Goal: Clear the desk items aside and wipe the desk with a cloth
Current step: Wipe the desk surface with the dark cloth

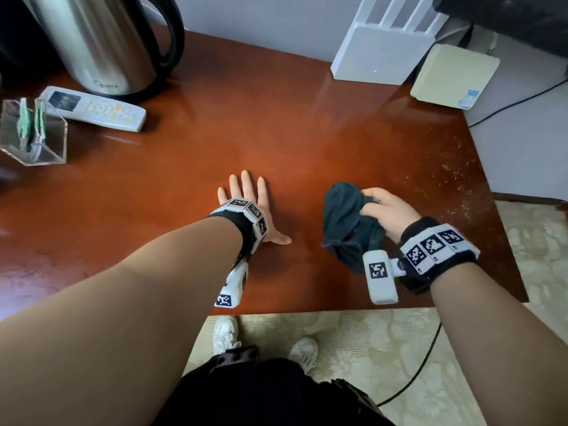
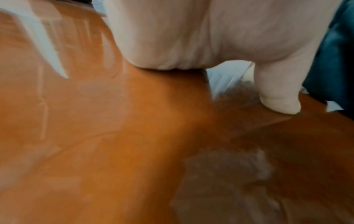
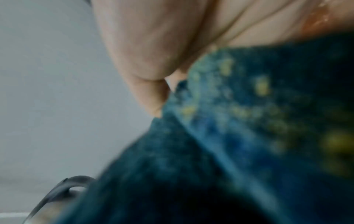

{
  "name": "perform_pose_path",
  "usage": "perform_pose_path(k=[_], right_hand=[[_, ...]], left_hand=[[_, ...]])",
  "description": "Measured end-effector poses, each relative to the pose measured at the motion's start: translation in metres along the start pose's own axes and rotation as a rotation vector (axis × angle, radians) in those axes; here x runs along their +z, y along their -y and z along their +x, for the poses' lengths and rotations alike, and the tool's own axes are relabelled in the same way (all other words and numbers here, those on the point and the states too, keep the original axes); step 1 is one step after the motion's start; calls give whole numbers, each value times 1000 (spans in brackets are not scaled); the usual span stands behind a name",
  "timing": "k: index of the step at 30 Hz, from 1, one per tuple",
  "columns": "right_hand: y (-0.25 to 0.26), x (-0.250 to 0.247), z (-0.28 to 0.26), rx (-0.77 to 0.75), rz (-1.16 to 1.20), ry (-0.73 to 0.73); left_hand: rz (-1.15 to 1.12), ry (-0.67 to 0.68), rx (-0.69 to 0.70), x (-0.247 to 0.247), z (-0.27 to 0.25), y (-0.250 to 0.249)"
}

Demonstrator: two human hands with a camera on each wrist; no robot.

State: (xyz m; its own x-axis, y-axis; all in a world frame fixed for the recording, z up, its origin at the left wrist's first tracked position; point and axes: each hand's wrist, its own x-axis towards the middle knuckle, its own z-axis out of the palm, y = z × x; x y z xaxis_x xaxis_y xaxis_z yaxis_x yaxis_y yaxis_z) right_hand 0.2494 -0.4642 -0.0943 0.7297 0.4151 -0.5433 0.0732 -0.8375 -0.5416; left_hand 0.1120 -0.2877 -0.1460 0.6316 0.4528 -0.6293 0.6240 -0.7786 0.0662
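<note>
My right hand (image 1: 384, 210) grips a bunched dark teal cloth (image 1: 347, 222) just above the red-brown desk (image 1: 246, 142), right of centre. In the right wrist view the cloth (image 3: 239, 136) fills the lower right, dotted with yellowish crumbs, under my palm (image 3: 162, 37). My left hand (image 1: 249, 198) lies flat on the desk with fingers spread and straight, to the left of the cloth. The left wrist view shows the palm (image 2: 191, 37) and thumb (image 2: 277, 91) pressing on the wood (image 2: 114, 136). Pale crumbs (image 1: 455, 176) are scattered over the desk's right side.
At the back left stand a steel kettle (image 1: 101, 41), a white remote (image 1: 95, 109) and a clear acrylic holder (image 1: 33, 133). A white router (image 1: 384, 50) and a cream box (image 1: 455, 78) sit at the back right. A black cable (image 1: 415, 373) crosses the floor.
</note>
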Motion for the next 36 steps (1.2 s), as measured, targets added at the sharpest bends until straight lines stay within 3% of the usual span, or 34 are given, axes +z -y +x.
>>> perform_pose_path(k=[4, 8, 11, 15, 27, 32, 36], right_hand=[[-1, 13, -7, -11, -355, -147], [-1, 53, -23, -68, -556, -27], [-1, 79, -28, -82, -722, -71], [-2, 88, -30, -68, -722, -87], [-25, 86, -40, -218, -589, -139], [-54, 70, -46, -248, -561, -138], [-95, 40, -52, -186, -543, -173]], left_hand=[[-8, -20, 14, 1, 0, 1], [-9, -25, 25, 3, 0, 2], [-9, -23, 23, 3, 0, 3], [-3, -32, 26, 3, -2, 2], [-7, -78, 25, 8, -10, 2], [-36, -76, -40, 9, -22, -8], [10, -128, -60, 13, -36, -34]])
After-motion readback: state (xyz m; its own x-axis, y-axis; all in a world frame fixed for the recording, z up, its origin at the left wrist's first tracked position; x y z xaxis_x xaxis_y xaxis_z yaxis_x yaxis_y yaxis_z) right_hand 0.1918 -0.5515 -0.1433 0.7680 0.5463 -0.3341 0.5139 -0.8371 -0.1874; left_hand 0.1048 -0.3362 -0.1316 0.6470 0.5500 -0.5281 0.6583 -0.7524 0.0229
